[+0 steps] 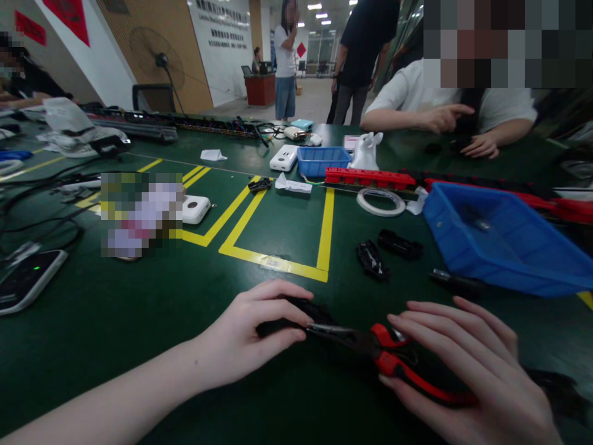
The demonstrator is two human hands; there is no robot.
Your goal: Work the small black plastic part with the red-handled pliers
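Note:
In the head view my right hand [467, 364] is closed around red-handled needle-nose pliers [389, 352], whose jaws point left. The tips of the pliers reach the fingertips of my left hand [259, 330]. That hand is closed on a black plastic part [296, 309], mostly hidden by my fingers and dark against the table. Whether the jaws grip anything is too small to tell. Beyond my hands, two black parts [373, 259] lie on the table, with another dark piece [456, 282] beside the blue bin.
A large blue bin [504, 238] stands at right, a smaller blue tray [324, 161] farther back. A roll of tape [380, 202], a long red strip [370, 178] and a white power bank [194, 210] lie around. Cables [41, 191] spread at left. Another person sits opposite.

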